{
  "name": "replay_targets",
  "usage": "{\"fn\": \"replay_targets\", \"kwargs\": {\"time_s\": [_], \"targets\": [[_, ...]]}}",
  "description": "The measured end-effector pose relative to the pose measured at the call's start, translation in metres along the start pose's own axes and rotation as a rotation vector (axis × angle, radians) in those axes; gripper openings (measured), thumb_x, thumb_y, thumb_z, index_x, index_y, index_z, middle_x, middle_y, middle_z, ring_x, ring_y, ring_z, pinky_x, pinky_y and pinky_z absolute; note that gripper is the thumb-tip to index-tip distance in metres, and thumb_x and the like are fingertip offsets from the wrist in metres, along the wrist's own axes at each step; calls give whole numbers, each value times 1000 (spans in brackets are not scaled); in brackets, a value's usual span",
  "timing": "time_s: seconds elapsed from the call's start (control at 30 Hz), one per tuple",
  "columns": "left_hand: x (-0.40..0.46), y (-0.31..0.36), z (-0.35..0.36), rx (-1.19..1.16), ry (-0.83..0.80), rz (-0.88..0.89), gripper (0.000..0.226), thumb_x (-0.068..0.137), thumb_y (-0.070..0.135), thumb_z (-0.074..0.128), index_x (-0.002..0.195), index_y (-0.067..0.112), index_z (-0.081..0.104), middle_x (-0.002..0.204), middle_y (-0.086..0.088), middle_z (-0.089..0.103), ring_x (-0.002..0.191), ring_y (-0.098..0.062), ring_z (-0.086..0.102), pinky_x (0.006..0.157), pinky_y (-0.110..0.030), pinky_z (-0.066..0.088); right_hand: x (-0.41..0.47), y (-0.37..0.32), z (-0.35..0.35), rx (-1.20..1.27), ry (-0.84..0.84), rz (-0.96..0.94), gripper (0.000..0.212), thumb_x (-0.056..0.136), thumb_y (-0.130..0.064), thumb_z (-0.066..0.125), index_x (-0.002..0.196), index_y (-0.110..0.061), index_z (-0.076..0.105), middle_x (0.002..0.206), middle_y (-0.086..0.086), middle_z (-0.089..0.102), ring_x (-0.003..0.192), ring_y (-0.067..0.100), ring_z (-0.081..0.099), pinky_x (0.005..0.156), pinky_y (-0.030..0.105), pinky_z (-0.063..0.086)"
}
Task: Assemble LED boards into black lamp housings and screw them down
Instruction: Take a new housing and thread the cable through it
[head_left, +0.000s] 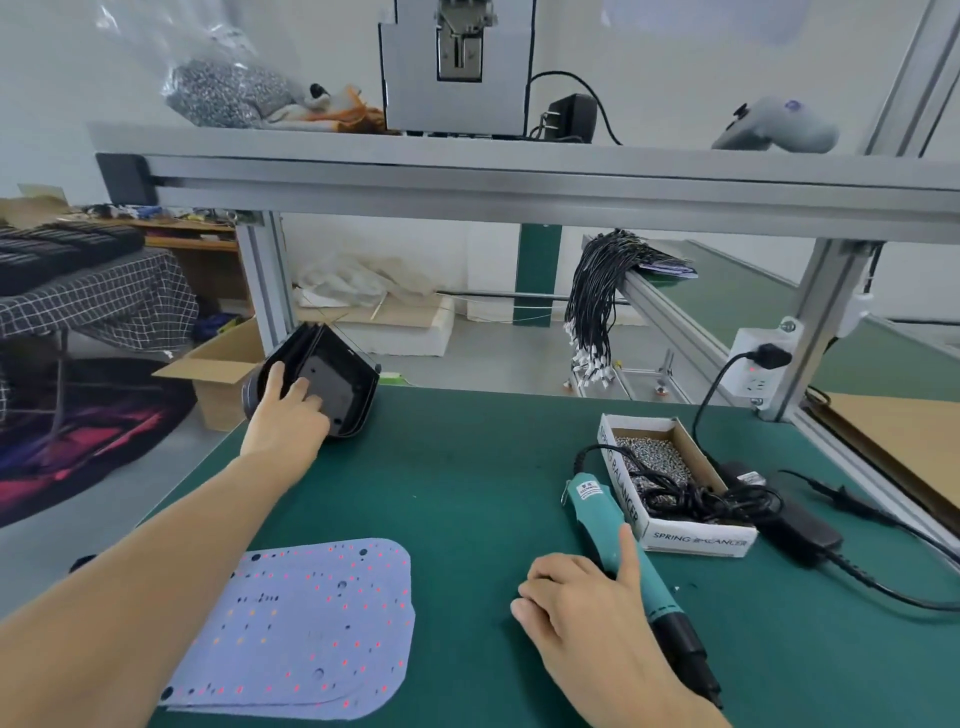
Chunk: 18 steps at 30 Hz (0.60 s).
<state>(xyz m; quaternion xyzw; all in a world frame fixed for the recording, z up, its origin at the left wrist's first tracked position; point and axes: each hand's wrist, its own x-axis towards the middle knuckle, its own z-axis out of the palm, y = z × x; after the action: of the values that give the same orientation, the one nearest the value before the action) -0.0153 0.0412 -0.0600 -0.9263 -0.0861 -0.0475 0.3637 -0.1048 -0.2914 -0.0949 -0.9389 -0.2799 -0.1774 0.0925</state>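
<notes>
While left hand (291, 415) grips tilted housing (332, 384), right hand (576, 603) seemingly holding screwdriver (597, 514).

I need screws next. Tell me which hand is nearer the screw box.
Right. The right hand rests on the screwdriver just in front of the screw box; the left hand grips the black housing across the table.

Green bench mat (467, 483), with what lies on it.
Stack of white LED boards (306, 629) at the near left edge. Black lamp housing (337, 389) tilted up at the far left corner. Teal electric screwdriver (613, 535) right of centre, just beside a white cardboard box of screws (670, 483). Black power adapter (800, 525) and its cable near the right edge.
</notes>
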Motion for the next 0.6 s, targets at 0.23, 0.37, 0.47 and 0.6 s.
{"fn": "replay_targets", "kwargs": {"time_s": [0.23, 0.37, 0.47, 0.6], "targets": [[-11, -5, -30, -406, 356, 64, 21, 94, 16, 57, 109, 21, 71, 104, 2, 66, 109, -23, 58, 107, -44, 19, 1, 6, 1, 28, -225, 57, 31, 100, -39, 34, 100, -29, 63, 107, -17, 54, 104, 6, 52, 112, 56, -20], [-49, -9, -61, -719, 689, 320, 14, 88, 15, 59, 93, 10, 70, 89, -2, 65, 85, -25, 64, 99, -39, 29, 7, 10, -13, 213, 29, 35, 23, 90, -25, 63, 113, -27, 67, 116, -13, 61, 109, 8, 60, 113, 57, -4], [-81, -16, -85, -720, 610, 560, 26, 90, 27, 41, 89, 16, 65, 89, 3, 59, 85, -18, 57, 88, -30, 39, 27, 17, -34, 233, 269, 57, 34, 87, -16, 68, 122, -17, 64, 125, 0, 60, 118, 18, 57, 113, 55, 6], [-101, -26, -105, -718, 504, 751, 23, 95, 21, 39, 91, 13, 61, 99, 2, 57, 95, -19, 56, 76, -34, 48, 63, 16, -67, 159, 202, -46, 59, 98, -34, 50, 150, -18, 28, 156, -1, 27, 145, 15, 17, 117, 41, -6]]}}
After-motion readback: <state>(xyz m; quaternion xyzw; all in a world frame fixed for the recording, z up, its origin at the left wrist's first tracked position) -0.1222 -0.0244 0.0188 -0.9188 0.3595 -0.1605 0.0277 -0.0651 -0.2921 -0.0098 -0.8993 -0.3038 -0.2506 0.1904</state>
